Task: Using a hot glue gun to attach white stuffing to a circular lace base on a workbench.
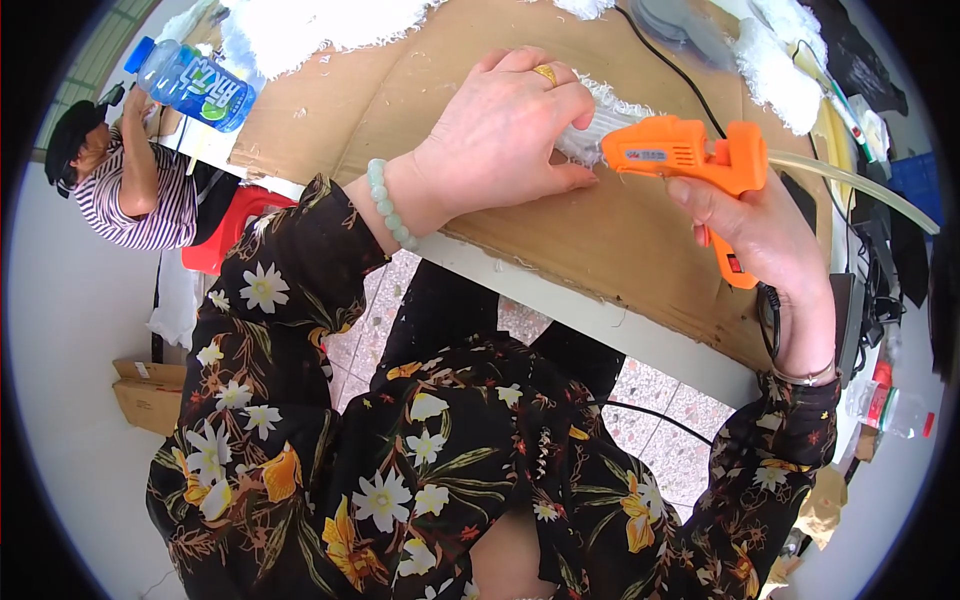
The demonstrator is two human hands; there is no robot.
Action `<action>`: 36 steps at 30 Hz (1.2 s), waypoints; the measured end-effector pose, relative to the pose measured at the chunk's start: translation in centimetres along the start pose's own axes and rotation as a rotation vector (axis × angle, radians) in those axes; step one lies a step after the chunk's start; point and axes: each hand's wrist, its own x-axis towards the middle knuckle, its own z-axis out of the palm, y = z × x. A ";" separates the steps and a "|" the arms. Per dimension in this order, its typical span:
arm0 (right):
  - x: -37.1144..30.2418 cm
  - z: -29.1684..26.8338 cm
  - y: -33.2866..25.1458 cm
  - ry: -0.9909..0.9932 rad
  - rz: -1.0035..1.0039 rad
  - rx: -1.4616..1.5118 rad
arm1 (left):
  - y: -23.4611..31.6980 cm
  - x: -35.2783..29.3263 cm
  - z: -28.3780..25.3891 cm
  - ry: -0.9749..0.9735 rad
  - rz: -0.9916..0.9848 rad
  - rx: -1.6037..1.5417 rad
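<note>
My right hand point(768, 232) grips an orange hot glue gun point(690, 158), its nozzle pointing left at a small white fluffy piece point(590, 135). A clear glue stick point(850, 182) pokes out of the gun's back toward the right. My left hand point(505, 130), with a gold ring and a pale green bead bracelet, is curled over that white piece and presses it on the brown cardboard sheet point(420, 90) that covers the table. Most of the white piece is hidden under my fingers.
White fluffy material point(300, 30) lies at the cardboard's far edge, more point(785, 70) at the right. A blue plastic bottle point(192, 85) stands far left. A person in a striped shirt point(130, 185) sits left by a red stool point(225, 235). A black cable point(680, 75) crosses the cardboard.
</note>
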 end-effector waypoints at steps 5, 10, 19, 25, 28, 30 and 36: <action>0.0 -0.5 0.0 -0.004 0.043 -0.017 | -0.1 0.8 0.8 0.002 0.022 0.000; 0.1 -0.1 -1.0 -0.048 0.021 -0.019 | -0.3 0.2 -0.8 0.055 0.027 0.053; -0.3 -0.5 -0.3 0.024 0.053 -0.058 | -0.7 0.6 0.4 -0.002 0.120 0.083; -1.2 -1.5 -0.5 0.199 -0.047 -0.008 | -0.7 0.4 0.5 0.015 0.110 0.095; -2.0 -2.2 -0.7 0.247 -0.104 0.022 | -1.1 0.5 0.6 0.031 0.127 0.119; -2.4 -2.3 -0.4 0.255 -0.105 0.014 | -1.1 0.6 0.7 0.009 0.094 0.125; -2.2 -1.8 1.4 0.289 -0.064 0.108 | -0.9 0.8 1.0 0.008 0.059 0.096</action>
